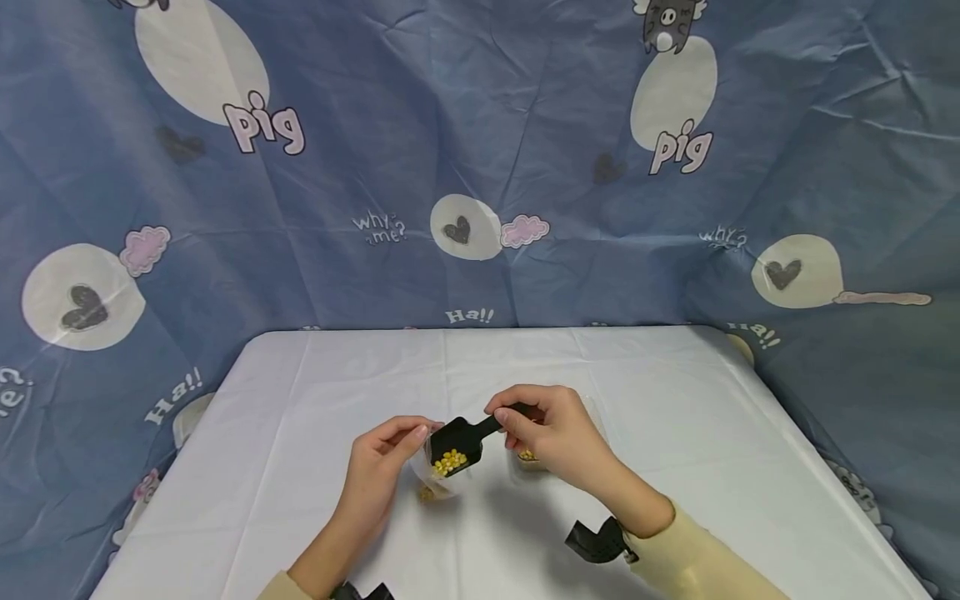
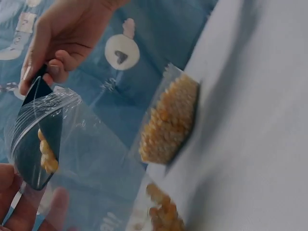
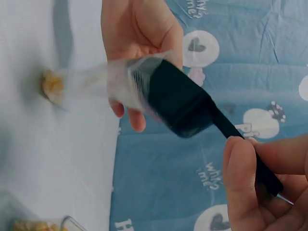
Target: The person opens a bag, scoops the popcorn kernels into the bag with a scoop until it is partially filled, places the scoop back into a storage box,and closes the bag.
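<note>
My right hand (image 1: 558, 429) grips the handle of a small black scoop (image 1: 467, 437), which carries yellow corn kernels (image 1: 450, 462) in its tilted blade. The front of the scoop is inside the mouth of a clear zip bag (image 2: 91, 144). My left hand (image 1: 378, 462) holds that bag by its upper edge, fingers behind the film and thumb at the rim. More kernels (image 2: 163, 209) lie at the bottom of the bag, low over the table. Partly hidden under my right hand stands a clear container of kernels (image 2: 171, 120).
A white cloth covers the table (image 1: 337, 383). Behind it hangs a blue printed curtain (image 1: 480, 150), which also runs down both sides. Black straps (image 1: 600, 542) sit at the wrists over pale yellow sleeves (image 1: 697, 554).
</note>
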